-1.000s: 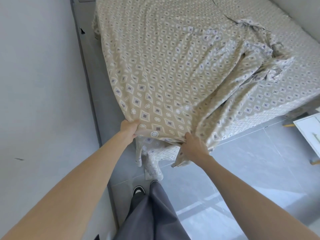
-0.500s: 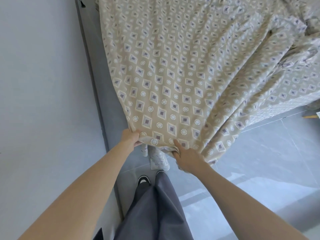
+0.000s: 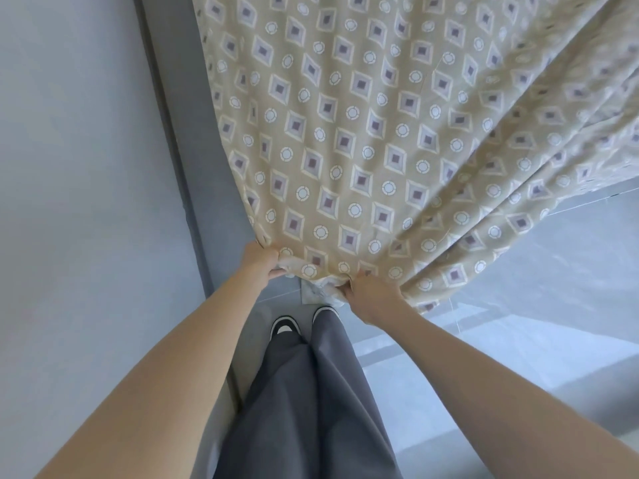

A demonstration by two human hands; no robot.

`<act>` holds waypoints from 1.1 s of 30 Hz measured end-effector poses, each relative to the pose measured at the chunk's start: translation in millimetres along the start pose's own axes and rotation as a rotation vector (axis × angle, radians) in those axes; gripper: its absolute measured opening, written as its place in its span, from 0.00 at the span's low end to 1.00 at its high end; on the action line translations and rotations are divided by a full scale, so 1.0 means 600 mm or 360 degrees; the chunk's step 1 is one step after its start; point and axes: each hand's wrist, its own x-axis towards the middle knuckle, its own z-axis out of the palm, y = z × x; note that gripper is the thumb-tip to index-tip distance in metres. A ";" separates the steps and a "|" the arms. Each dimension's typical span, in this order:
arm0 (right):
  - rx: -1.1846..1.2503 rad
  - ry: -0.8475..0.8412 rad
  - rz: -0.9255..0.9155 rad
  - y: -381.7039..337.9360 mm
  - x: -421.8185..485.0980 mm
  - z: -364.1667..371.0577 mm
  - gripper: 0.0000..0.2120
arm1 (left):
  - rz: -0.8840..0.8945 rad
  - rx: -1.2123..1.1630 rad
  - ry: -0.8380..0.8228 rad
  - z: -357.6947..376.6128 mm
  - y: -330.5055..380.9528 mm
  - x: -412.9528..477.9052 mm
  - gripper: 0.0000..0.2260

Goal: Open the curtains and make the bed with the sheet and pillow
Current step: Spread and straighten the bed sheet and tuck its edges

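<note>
A beige sheet (image 3: 363, 133) with a diamond and circle pattern fills the upper half of the view, stretched taut toward me. My left hand (image 3: 261, 259) grips its near edge at the left corner. My right hand (image 3: 371, 293) grips the same edge a short way to the right, with bunched fabric under its fingers. Folds run down the sheet's right side. The bed underneath is hidden by the sheet. No pillow or curtain is in view.
A pale wall (image 3: 76, 167) with a grey skirting strip (image 3: 173, 115) runs close along my left. Grey floor tiles (image 3: 518, 305) lie to the right. My legs in grey trousers (image 3: 311, 392) and my shoes (image 3: 285, 326) stand just behind the sheet's edge.
Both hands have pulled the sheet's edge back toward me and lower. The sheet has drawn tauter and now covers the view where the bed top and crumpled folds showed before.
</note>
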 end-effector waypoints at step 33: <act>0.1018 0.0737 0.0697 0.136 -0.181 -0.201 0.12 | 0.0114 -0.0456 -0.0114 -0.038 0.133 -0.250 0.29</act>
